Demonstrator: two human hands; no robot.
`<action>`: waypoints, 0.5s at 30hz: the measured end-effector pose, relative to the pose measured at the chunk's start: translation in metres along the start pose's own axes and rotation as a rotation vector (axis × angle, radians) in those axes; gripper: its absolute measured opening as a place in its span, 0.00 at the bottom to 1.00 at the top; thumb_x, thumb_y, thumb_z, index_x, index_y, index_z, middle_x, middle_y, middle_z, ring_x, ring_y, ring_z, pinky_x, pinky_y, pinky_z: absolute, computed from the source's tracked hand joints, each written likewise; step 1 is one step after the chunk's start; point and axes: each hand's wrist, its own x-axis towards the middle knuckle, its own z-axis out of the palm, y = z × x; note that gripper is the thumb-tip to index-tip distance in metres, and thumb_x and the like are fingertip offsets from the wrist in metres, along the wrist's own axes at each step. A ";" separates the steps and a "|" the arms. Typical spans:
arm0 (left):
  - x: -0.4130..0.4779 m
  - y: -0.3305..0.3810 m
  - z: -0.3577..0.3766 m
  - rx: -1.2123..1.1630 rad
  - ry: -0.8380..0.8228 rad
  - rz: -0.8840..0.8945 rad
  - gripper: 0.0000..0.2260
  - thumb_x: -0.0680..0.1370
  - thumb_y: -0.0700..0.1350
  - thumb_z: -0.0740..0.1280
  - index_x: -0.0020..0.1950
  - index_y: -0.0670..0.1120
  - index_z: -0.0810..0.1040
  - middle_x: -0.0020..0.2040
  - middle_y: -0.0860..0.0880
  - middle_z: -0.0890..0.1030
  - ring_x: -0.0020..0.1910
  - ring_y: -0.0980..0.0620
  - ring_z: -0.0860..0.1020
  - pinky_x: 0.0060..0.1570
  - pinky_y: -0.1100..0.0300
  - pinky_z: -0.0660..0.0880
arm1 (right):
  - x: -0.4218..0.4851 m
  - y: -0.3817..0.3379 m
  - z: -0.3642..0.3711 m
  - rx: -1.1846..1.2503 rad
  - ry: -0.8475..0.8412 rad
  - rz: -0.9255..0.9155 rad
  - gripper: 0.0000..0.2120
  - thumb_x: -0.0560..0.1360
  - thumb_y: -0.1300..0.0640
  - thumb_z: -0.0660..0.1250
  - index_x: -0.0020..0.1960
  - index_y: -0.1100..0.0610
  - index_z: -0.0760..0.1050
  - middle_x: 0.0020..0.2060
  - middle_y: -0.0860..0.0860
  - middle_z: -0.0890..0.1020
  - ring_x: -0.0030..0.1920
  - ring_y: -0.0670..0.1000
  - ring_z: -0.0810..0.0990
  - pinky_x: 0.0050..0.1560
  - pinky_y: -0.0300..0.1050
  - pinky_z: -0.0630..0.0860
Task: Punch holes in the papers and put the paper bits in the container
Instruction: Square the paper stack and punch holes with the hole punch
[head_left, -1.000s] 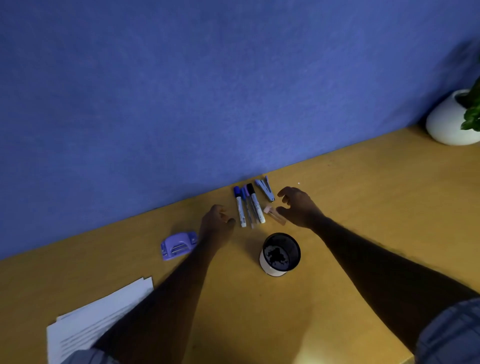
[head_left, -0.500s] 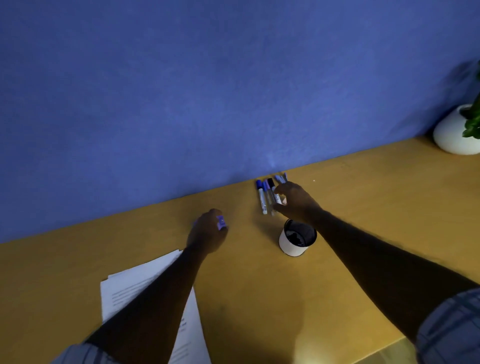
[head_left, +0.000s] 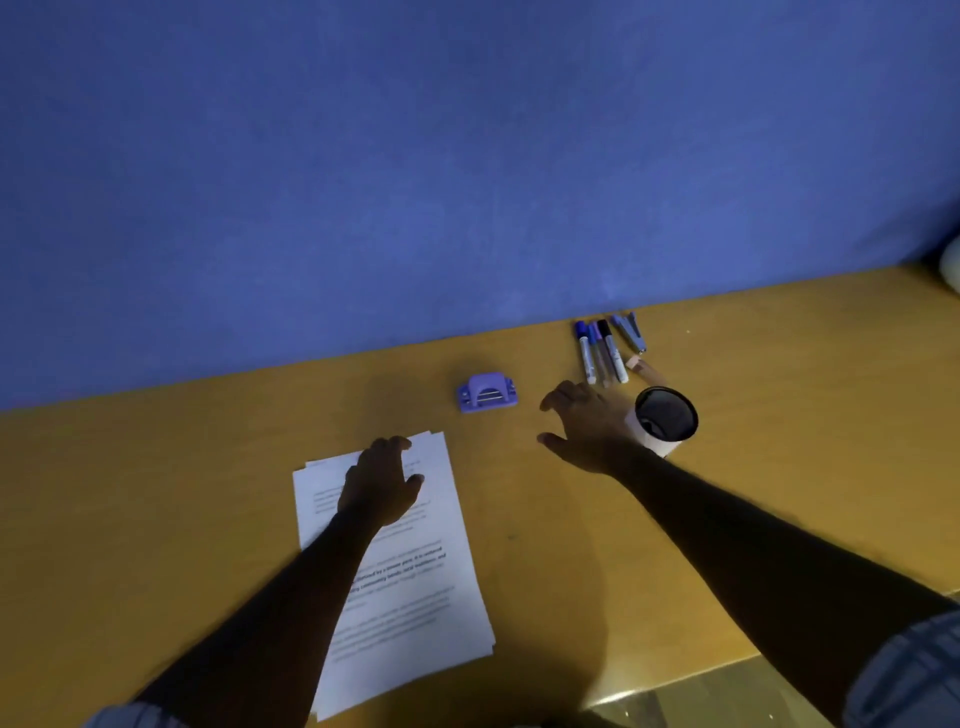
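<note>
No punching appears done: purple plastic hole punch (head_left: 487, 393) untouched. Nearside of it, left hand (head_left: 382, 483) rests loosely on white printed paper stack (head_left: 415, 571); right hand (head_left: 584, 423) spread, empty.

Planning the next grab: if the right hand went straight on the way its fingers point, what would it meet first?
Probably the purple hole punch: the right hand points its open fingers left at it, with only desk surface between. Its height above the desk is unclear.
</note>
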 end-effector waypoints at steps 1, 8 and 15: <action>-0.005 -0.007 0.000 0.001 0.006 -0.015 0.24 0.76 0.54 0.68 0.69 0.50 0.68 0.69 0.49 0.72 0.68 0.46 0.71 0.66 0.48 0.69 | -0.002 -0.006 0.006 0.006 -0.010 0.007 0.22 0.75 0.44 0.68 0.65 0.53 0.72 0.63 0.52 0.73 0.65 0.55 0.70 0.62 0.51 0.70; -0.043 -0.063 0.001 -0.213 0.182 -0.268 0.23 0.74 0.51 0.70 0.67 0.49 0.71 0.64 0.45 0.74 0.64 0.44 0.73 0.64 0.47 0.71 | -0.017 -0.056 0.048 0.360 -0.122 0.219 0.21 0.71 0.46 0.73 0.60 0.55 0.75 0.55 0.52 0.80 0.53 0.50 0.78 0.50 0.44 0.76; -0.079 -0.111 0.018 -0.419 0.262 -0.437 0.22 0.73 0.46 0.73 0.61 0.37 0.73 0.59 0.37 0.77 0.60 0.37 0.74 0.59 0.45 0.73 | -0.030 -0.117 0.088 0.700 -0.347 0.454 0.27 0.70 0.46 0.73 0.64 0.56 0.71 0.56 0.51 0.79 0.52 0.51 0.79 0.45 0.43 0.77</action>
